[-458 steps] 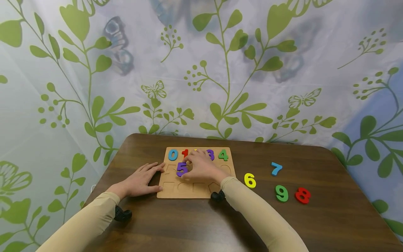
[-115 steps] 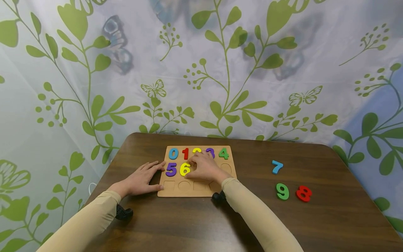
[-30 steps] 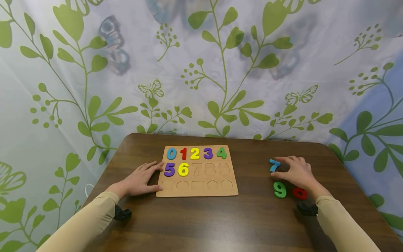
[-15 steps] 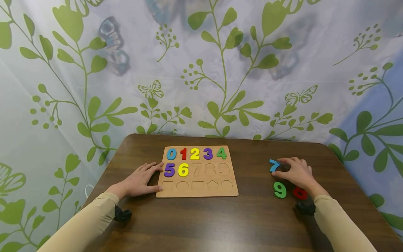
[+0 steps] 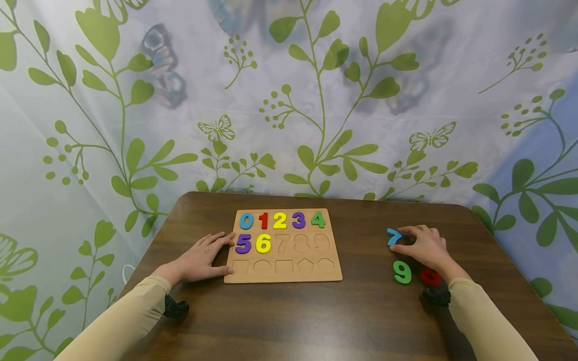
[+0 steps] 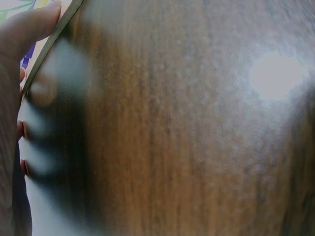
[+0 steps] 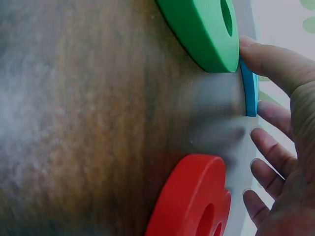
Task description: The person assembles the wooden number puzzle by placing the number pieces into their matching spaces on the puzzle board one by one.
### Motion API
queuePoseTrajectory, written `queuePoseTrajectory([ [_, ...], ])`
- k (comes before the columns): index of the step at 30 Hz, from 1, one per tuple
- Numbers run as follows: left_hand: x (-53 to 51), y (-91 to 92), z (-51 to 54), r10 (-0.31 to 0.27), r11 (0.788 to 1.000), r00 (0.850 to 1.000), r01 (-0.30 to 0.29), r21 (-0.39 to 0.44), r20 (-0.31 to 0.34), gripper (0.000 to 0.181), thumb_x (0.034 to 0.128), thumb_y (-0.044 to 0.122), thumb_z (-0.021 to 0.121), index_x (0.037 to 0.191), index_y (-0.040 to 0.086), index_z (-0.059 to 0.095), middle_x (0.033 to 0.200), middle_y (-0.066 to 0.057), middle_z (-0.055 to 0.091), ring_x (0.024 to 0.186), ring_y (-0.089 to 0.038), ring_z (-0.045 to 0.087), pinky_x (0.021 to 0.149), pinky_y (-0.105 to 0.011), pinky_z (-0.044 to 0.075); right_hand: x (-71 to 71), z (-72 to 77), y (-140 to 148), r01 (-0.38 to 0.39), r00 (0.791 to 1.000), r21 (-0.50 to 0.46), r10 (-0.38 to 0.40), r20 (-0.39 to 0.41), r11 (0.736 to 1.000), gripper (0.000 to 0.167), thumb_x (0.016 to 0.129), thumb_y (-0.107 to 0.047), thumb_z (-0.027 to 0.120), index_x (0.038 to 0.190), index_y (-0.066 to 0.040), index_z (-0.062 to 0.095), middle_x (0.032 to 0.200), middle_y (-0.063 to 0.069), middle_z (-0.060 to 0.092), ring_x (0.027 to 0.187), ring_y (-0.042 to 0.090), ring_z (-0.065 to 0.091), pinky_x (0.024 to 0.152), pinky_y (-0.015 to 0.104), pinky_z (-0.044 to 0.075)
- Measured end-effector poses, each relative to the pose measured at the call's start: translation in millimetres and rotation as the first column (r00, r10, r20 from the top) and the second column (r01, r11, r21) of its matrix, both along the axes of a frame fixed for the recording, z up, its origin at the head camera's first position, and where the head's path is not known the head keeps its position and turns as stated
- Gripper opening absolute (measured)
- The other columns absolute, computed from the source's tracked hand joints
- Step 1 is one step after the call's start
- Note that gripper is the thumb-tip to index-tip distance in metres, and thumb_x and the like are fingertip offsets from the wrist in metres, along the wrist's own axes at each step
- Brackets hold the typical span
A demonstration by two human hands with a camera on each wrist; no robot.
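My right hand [image 5: 425,246] pinches the blue number 7 [image 5: 393,236] between thumb and index finger. In the right wrist view the thumb and index finger meet the edges of the blue 7 [image 7: 249,91], and the other fingers [image 7: 269,145] are spread. My left hand [image 5: 200,258] rests at the left edge of the wooden number board [image 5: 289,277], its thumb and fingertips touching it. The board holds the numbers 0 to 4 in its top row, with a purple 5 [image 5: 243,244] and a yellow 6 [image 5: 257,243] below. Empty recesses for 7, 8 and 9 follow.
A green 9 [image 5: 395,271] lies in front of the blue 7. A red 8 [image 5: 431,276] is partly hidden under the right wrist. The bottom row of the board has shape outlines. The brown table [image 5: 289,326] ends at a patterned curtain [image 5: 289,150].
The purple 5 and yellow 6 now lie in the board's second row. My right hand has moved from the board rightward to the blue 7. The left hand has stayed in place.
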State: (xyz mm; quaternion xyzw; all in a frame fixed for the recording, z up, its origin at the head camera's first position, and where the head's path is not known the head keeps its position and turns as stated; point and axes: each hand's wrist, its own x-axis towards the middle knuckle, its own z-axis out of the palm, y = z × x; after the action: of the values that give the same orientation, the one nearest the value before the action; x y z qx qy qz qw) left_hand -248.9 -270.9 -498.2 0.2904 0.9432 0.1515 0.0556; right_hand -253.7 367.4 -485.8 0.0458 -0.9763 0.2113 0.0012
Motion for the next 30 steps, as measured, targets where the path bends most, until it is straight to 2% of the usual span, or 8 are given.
queuePoseTrajectory([
  [12, -0.2, 0.1, -1.2, -0.001, 1.000, 1.000, 0.001, 0.003, -0.002, 0.081, 0.0880, 0.075, 0.059, 0.145, 0.019, 0.049, 0.167, -0.002, 0.028, 0.152, -0.036, 0.024, 0.120, -0.061, 0.016, -0.3, 1.1, -1.7, -0.003, 1.000, -0.010, 0.003, 0.003, 1.000, 0.084, 0.084, -0.065, 0.074, 0.141, -0.004, 0.059, 0.139, 0.031, 0.046, 0.121, 0.054, 0.033, 0.088, 0.068, 0.028],
  [21, -0.2, 0.0, -1.9, -0.003, 1.000, 1.000, 0.003, 0.000, -0.010, 0.081, 0.0880, 0.076, 0.059, 0.145, 0.019, 0.050, 0.167, -0.002, 0.028, 0.152, -0.036, 0.023, 0.121, -0.061, 0.016, -3.2, -3.4, 0.8, -0.004, 1.000, -0.008, 0.004, 0.000, 1.000, 0.085, 0.084, -0.067, 0.073, 0.139, -0.005, 0.060, 0.138, 0.031, 0.046, 0.121, 0.054, 0.033, 0.089, 0.068, 0.028],
  [30, 0.9, -0.7, -1.3, 0.000, 1.000, 1.000, 0.000, 0.007, -0.010, 0.080, 0.0885, 0.074, 0.060, 0.145, 0.018, 0.050, 0.167, -0.002, 0.029, 0.152, -0.037, 0.023, 0.121, -0.061, 0.016, -3.5, 0.3, -2.1, -0.003, 1.000, -0.009, 0.004, 0.014, 1.000, 0.083, 0.084, -0.065, 0.074, 0.140, -0.005, 0.060, 0.138, 0.031, 0.046, 0.121, 0.054, 0.033, 0.089, 0.069, 0.028],
])
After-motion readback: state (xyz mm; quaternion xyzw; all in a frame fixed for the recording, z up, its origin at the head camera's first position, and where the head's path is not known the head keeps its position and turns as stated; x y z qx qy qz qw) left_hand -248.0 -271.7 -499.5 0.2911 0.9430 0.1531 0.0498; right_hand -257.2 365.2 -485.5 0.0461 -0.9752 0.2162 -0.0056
